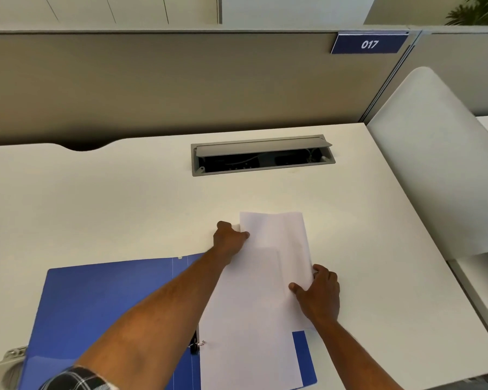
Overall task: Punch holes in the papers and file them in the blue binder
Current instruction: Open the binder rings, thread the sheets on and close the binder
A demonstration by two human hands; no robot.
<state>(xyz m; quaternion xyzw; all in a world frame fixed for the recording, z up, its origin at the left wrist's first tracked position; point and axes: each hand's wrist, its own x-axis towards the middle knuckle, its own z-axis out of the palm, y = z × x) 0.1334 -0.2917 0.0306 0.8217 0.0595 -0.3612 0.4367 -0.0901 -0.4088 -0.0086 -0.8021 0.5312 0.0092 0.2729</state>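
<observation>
The blue binder (102, 302) lies open on the white desk (96, 198), its metal ring clip (195, 344) partly hidden under my left forearm. White papers (268, 271) lie over the binder's right half and stick out past its far edge. My left hand (229, 240) pinches the papers' far left edge. My right hand (319, 294) holds their right edge, thumb on top. A grey hole punch (6, 364) peeks out at the bottom left, mostly hidden by the binder.
A grey cable box (262, 154) with its lid raised is set into the desk behind the papers. A beige partition (181, 80) with a "017" sign (369, 44) closes the back. A white divider panel (440, 153) stands at the right.
</observation>
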